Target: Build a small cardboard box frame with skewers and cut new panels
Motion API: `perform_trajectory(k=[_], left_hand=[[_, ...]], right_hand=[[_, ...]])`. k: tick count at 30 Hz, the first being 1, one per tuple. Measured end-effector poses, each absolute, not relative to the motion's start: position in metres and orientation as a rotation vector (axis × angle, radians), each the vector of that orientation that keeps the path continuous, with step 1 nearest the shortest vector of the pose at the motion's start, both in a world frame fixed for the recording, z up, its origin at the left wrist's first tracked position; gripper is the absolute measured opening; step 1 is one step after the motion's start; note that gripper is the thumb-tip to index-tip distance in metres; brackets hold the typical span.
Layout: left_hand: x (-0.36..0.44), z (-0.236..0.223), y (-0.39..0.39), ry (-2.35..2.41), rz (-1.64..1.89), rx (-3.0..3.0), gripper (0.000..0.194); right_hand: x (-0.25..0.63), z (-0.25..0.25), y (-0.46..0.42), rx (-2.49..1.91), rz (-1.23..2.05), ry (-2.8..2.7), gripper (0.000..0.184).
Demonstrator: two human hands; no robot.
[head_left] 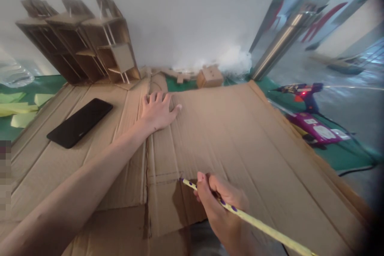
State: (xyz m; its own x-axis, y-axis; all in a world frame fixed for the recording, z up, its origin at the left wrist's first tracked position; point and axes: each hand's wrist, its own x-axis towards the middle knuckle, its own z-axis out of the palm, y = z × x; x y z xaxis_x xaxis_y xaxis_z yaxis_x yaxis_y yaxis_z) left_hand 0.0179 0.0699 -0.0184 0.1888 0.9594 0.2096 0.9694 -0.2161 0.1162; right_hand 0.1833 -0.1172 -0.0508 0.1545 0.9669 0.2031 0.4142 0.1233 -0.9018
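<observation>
A large flattened cardboard sheet [240,136] covers the surface before me. My left hand [159,110] lies flat on it near its far edge, fingers spread, pressing the sheet down. My right hand [222,204] is closed round a yellow pencil with purple dots [258,224], whose tip touches the cardboard at the end of a faint drawn line near the sheet's near edge.
A black phone [80,122] lies on cardboard at the left. A cardboard shelf model [87,48] stands against the white wall at the back left, a small cardboard box [210,77] behind the sheet. A glue gun [303,93] and a pink packet [315,128] lie right on green matting.
</observation>
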Motion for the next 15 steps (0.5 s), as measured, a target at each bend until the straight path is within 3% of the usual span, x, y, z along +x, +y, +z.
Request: perform_trajectory(k=[15], left_hand=[[0.0181,-0.0171,0.0692,-1.935,-0.359,-2.387,0.058]], right_hand=[[0.1825,-0.0498,-0.1164,-1.442,0.719,-1.414,0.050]])
